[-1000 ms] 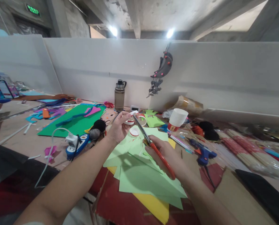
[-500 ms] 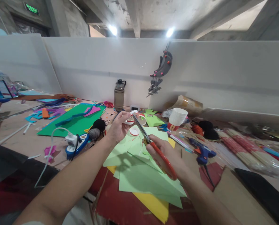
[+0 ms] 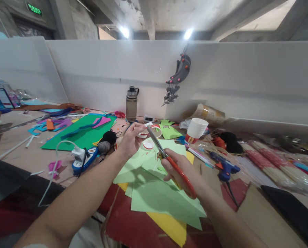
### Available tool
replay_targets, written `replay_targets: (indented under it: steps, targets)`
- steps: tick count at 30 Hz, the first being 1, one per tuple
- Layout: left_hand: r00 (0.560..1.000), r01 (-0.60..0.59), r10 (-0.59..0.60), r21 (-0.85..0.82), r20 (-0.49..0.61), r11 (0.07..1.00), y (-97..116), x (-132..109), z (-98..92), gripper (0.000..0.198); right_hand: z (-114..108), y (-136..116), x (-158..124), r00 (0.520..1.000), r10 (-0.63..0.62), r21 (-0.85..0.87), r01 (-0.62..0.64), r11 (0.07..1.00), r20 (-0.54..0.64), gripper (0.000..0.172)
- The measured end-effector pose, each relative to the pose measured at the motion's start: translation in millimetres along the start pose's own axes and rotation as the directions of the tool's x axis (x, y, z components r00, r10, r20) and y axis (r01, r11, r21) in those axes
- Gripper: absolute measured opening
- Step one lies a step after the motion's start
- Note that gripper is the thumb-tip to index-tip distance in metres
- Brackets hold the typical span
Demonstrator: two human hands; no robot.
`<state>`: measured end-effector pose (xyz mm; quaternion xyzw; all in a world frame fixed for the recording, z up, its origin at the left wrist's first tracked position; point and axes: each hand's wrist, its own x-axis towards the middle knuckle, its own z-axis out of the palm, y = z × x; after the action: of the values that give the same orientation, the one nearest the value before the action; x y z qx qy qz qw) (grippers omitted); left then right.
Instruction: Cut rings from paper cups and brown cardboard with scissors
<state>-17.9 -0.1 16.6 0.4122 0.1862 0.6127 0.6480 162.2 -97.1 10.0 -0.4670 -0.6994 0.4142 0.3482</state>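
Pinching curved wht/red strip (image 3: 142,134) w/ L hand (image 3: 130,144) grip, R hand (image 3: 187,168) grip curled rnd red-hndl metal scissors (image 3: 159,146)

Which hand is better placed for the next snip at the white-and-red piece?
Probably the right hand: it holds the red-handled scissors, their blade tips right by the white-and-red piece. The left hand is occupied pinching that piece.

Before you, scissors (image 3: 157,144) were above the paper sheets (image 3: 154,199). A power strip (image 3: 87,163) lay to your left, a glue gun (image 3: 225,168) to your right; behind, a bottle (image 3: 131,107) stood left of stacked cups (image 3: 197,128).
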Motion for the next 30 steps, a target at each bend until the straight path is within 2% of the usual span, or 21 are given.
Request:
replay_targets:
  steps: [8, 15, 21, 30]
  targets:
    - [1.000, 0.010, -0.010, -0.009, 0.004, 1.000, 0.7, -0.6, -0.3, 0.024, 0.2, -2.1, 1.0, 1.000, 0.003, -0.044, -0.004, 0.999, -0.019, 0.027]
    - [1.000, 0.014, -0.015, -0.009, -0.008, 1.000, -1.3, 0.1, -1.8, 0.026, 4.6, -2.2, 0.2, 0.995, 0.019, -0.082, -0.027, 0.996, -0.093, 0.030]
    - [1.000, 0.017, -0.017, -0.011, -0.011, 1.000, -1.1, 0.0, -1.3, 0.026, 0.6, -0.8, 2.0, 0.998, 0.047, -0.099, -0.050, 0.994, -0.038, 0.032]
    - [1.000, 0.019, -0.019, -0.007, 0.006, 1.000, 0.1, -0.1, -1.5, 0.027, 0.9, -4.4, 0.5, 0.996, 0.072, -0.100, -0.077, 0.992, -0.057, 0.031]
